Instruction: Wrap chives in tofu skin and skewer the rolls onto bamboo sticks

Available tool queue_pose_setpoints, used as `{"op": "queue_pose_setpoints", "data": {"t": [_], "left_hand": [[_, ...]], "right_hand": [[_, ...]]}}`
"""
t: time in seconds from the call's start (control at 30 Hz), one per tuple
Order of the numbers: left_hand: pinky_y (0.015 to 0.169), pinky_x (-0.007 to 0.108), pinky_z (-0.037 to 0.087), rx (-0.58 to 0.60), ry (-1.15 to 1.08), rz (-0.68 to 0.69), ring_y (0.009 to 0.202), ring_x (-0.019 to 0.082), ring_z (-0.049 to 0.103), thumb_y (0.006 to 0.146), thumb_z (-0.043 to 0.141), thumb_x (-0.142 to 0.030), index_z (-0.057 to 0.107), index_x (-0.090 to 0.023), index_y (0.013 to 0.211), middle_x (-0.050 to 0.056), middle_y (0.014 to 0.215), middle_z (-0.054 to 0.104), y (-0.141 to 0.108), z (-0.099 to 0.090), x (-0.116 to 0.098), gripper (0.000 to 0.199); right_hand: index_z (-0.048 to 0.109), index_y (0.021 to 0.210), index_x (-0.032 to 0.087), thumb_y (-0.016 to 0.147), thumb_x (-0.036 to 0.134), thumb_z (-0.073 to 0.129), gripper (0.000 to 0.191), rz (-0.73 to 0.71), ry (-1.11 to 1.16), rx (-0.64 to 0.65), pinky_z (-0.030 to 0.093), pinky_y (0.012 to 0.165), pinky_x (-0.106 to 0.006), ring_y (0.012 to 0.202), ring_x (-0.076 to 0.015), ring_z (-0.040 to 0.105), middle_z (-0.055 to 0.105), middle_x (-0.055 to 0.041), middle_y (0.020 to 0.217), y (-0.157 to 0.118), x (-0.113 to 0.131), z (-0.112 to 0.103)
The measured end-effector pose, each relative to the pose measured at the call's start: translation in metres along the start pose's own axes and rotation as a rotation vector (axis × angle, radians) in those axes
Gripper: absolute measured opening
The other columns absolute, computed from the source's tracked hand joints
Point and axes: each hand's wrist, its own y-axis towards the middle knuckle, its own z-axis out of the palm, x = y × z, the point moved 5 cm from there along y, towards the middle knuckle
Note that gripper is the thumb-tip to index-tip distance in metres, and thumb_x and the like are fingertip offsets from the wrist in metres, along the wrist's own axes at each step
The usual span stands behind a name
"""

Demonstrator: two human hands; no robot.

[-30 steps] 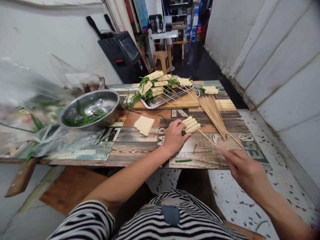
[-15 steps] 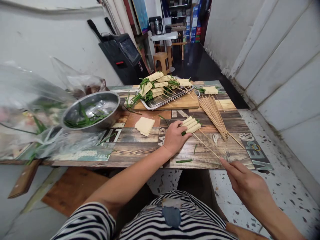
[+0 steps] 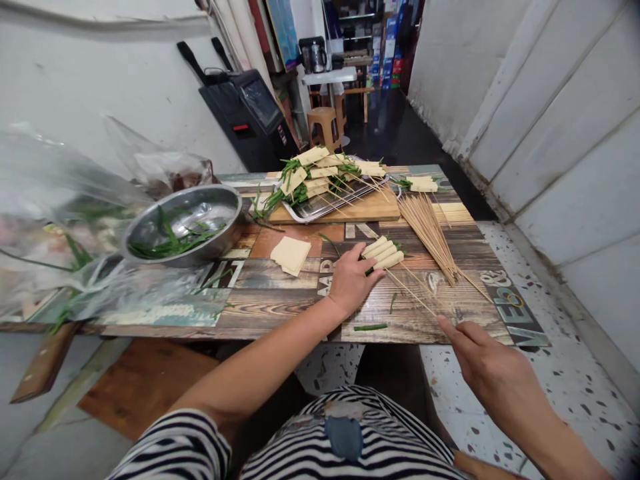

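Several tofu-sheet rolls (image 3: 384, 253) with green stalks inside lie side by side on the table. My left hand (image 3: 351, 277) rests on their left ends, its fingers gripping them. A thin wooden skewer (image 3: 413, 291) runs from the nearest rolls toward me, and my right hand (image 3: 480, 353) pinches its near end at the table's front edge. Another skewer sticks out of the rolls beside it. To the left lies a small stack of tofu sheets (image 3: 291, 255). A fan of loose skewers (image 3: 429, 233) lies to the right of the rolls.
A metal tray (image 3: 320, 212) heaped with finished skewers (image 3: 320, 175) sits on a wooden board (image 3: 370, 212). One more skewer of rolls (image 3: 421, 184) lies right of it. A steel bowl (image 3: 210, 250) holds green stalks. Plastic bags (image 3: 65, 200) and a knife handle (image 3: 45, 363) are at left.
My right hand and the skewer have shifted very slightly toward the rolls. The left hand keeps its hold, and the whole view has tilted a little.
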Motion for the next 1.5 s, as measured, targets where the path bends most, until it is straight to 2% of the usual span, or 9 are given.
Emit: {"op": "queue_pose_setpoints", "data": {"t": [0.17, 0.57, 0.83, 1.03, 1.37, 1.5], "left_hand": [[0.089, 0.041, 0.052, 0.03, 0.031, 0.034, 0.101, 0.024, 0.063, 0.077, 0.072, -0.033, 0.074, -0.019, 0.082, 0.01, 0.108, 0.067, 0.0, 0.0, -0.002, 0.014], [0.091, 0.039, 0.053, 0.075, 0.051, 0.034, 0.103, 0.024, 0.063, 0.081, 0.068, -0.03, 0.074, -0.018, 0.085, 0.012, 0.111, 0.067, 0.001, -0.002, -0.007, 0.014], [0.091, 0.04, 0.053, 0.073, 0.055, 0.037, 0.103, 0.023, 0.063, 0.082, 0.067, -0.03, 0.074, -0.018, 0.082, 0.012, 0.109, 0.068, 0.001, 0.0, -0.006, 0.014], [0.091, 0.04, 0.053, 0.068, 0.07, 0.038, 0.101, 0.023, 0.064, 0.081, 0.068, -0.029, 0.074, -0.018, 0.081, 0.011, 0.108, 0.069, 0.001, 0.0, -0.007, 0.012], [0.09, 0.039, 0.053, 0.086, 0.063, 0.02, 0.099, 0.023, 0.064, 0.082, 0.066, -0.03, 0.074, -0.017, 0.081, 0.011, 0.108, 0.069, 0.002, -0.002, -0.008, 0.015], [0.088, 0.039, 0.053, 0.097, 0.066, 0.024, 0.098, 0.023, 0.063, 0.083, 0.065, -0.031, 0.073, -0.018, 0.082, 0.01, 0.105, 0.069, 0.003, -0.002, -0.009, 0.015]], "right_hand": [[0.052, 0.122, 0.014, 0.082, 0.002, 0.037, 0.045, 0.017, 0.01, -0.018, 0.039, 0.043, -0.027, 0.049, -0.0099, 0.054, 0.062, -0.0013, 0.083, 0.006, 0.002, -0.001], [0.049, 0.122, 0.012, 0.08, -0.001, 0.034, 0.047, -0.023, -0.002, 0.012, 0.043, 0.044, -0.024, 0.048, -0.01, 0.056, 0.062, -0.0037, 0.085, 0.017, 0.003, 0.0], [0.051, 0.122, 0.015, 0.083, 0.0, 0.034, 0.044, 0.02, 0.046, -0.031, 0.043, 0.045, -0.022, 0.049, -0.0088, 0.056, 0.064, -0.0031, 0.086, 0.02, 0.005, 0.013], [0.052, 0.122, 0.013, 0.088, 0.004, 0.034, 0.039, 0.048, 0.09, -0.054, 0.045, 0.048, -0.021, 0.055, -0.0093, 0.059, 0.064, -0.0037, 0.088, 0.021, 0.006, 0.023], [0.057, 0.117, 0.014, 0.087, 0.005, 0.034, 0.04, 0.088, 0.176, -0.072, 0.045, 0.047, -0.019, 0.057, -0.0089, 0.059, 0.062, -0.0034, 0.082, 0.031, 0.009, 0.027], [0.06, 0.117, 0.015, 0.086, 0.007, 0.035, 0.04, 0.09, 0.215, -0.098, 0.05, 0.053, -0.019, 0.067, -0.0115, 0.063, 0.064, -0.0068, 0.088, 0.035, 0.008, 0.028]]}}
